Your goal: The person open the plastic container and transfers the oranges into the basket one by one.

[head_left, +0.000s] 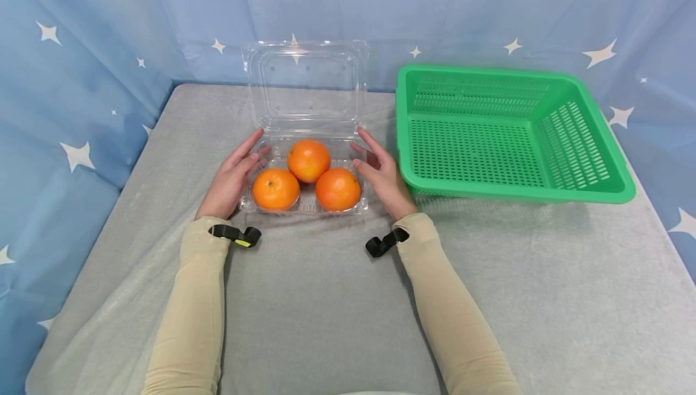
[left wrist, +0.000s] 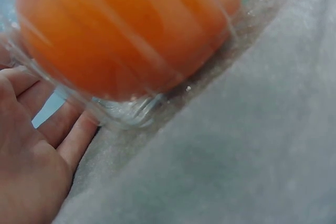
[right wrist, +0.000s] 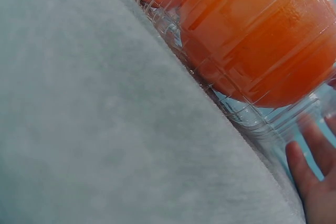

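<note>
A clear plastic clamshell box point(head_left: 304, 132) sits on the table with its lid point(head_left: 310, 87) raised upright at the back. Three oranges lie in its base: a rear orange point(head_left: 308, 160), a front left orange point(head_left: 276, 189) and a front right orange point(head_left: 338, 189). Along the box's left wall rests my left hand point(head_left: 232, 176), fingers extended forward and thumb over the rim. My right hand point(head_left: 385, 176) mirrors it at the right wall. Both wrist views show spread fingers beside the clear wall, with a left wrist view orange point(left wrist: 131, 30) and a right wrist view orange point(right wrist: 257, 40) behind the plastic.
A green plastic basket point(head_left: 516, 192) with slotted walls stands to the right, close to my right hand. Grey cloth covers the table point(head_left: 315, 298). A blue curtain with white stars point(head_left: 435, 8) hangs behind and at both sides.
</note>
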{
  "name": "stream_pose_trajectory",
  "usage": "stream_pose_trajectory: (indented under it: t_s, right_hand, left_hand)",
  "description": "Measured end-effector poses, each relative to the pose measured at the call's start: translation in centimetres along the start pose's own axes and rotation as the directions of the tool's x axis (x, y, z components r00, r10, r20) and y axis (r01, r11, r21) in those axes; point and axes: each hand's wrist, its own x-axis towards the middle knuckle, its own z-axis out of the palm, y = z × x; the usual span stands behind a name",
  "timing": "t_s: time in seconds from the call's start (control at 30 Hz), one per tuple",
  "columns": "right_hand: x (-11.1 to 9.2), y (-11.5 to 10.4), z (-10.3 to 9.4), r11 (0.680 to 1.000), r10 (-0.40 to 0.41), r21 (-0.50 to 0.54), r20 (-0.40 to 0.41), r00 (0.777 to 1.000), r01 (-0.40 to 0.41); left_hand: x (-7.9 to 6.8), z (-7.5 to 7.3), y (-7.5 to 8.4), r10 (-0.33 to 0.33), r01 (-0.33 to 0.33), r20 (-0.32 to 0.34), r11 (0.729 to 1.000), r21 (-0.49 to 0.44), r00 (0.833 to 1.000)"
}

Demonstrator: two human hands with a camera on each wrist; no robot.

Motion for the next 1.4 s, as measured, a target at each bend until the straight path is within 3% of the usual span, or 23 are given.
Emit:
stream_pose_trajectory:
  t_s: [1.4]
  right_hand:
    - [0.03,0.19,-0.10,1.000,0.013,0.006,-0.002,1.000,-0.013]
  left_hand:
    - [0.06,-0.16,-0.17,0.011,-0.011,0.006,1.000,-0.015,1.000]
